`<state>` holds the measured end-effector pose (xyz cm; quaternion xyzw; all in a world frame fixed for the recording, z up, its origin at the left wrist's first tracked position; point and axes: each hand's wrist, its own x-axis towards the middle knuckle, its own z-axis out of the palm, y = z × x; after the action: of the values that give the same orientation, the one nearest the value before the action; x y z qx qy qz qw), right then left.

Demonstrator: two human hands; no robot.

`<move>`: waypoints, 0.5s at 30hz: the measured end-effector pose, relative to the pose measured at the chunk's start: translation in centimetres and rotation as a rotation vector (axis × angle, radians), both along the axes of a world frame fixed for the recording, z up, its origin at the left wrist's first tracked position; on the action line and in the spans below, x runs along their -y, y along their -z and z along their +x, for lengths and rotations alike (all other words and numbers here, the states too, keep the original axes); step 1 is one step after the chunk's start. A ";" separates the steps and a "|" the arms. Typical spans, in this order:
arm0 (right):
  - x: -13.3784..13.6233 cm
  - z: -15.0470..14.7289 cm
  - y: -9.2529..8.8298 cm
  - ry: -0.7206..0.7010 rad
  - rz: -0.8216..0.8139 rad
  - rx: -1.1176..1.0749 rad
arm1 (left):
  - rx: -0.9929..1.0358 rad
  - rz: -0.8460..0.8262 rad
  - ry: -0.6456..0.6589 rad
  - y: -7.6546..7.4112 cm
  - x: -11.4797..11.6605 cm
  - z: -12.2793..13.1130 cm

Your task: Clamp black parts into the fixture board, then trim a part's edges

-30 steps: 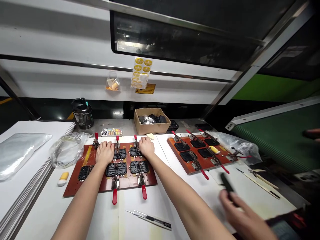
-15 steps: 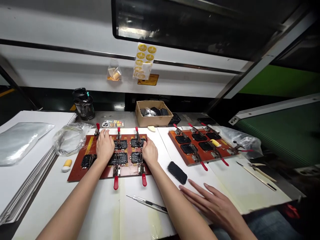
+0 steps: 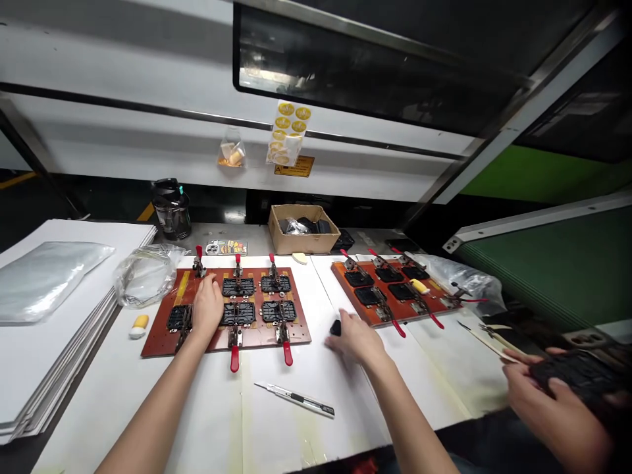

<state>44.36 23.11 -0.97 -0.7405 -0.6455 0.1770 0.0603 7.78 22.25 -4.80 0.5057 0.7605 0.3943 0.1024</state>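
Note:
My left hand [image 3: 207, 306] rests on the left part of a reddish-brown clamp board [image 3: 162, 342], its fingers bent together below an upright red-handled toggle clamp [image 3: 198, 262]. Whatever lies beneath those fingers is hidden. Black ribbed plastic plates [image 3: 238, 286] sit in the board under other toggle clamps. To the right of this board, my right hand [image 3: 358, 337] is closed over a small black plastic piece [image 3: 336, 327] on the white table covering; only its left end shows past the thumb and fingers.
A utility knife [image 3: 296, 398] lies in front of the board. Another clamp board [image 3: 340, 280] stands to the right, with tweezers [image 3: 494, 339] beyond. At far right a co-worker's hands [image 3: 548, 401] hold a black part. A cardboard box [image 3: 303, 243] stands behind, paper stacks [image 3: 64, 329] at left.
My right hand has left the board's right side and moved right onto the black piece. The co-worker's hand has withdrawn to the right. My left hand stays on the board.

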 end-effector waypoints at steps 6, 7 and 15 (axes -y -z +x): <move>7.1 0.3 -1.2 -0.061 -0.032 -0.492 | 0.266 0.020 0.246 -5.3 6.0 6.3; 8.2 -1.1 -1.5 -0.100 -0.040 -0.766 | 0.317 -0.016 0.308 -5.7 7.6 7.9; 11.4 -11.5 -3.1 -0.339 -0.394 -1.233 | 0.712 -0.311 0.464 -4.3 14.4 6.2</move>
<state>32.89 11.70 2.09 -0.3893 -0.5558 0.6895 0.2531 13.96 7.86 -0.52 0.4742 0.5947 0.3914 0.5180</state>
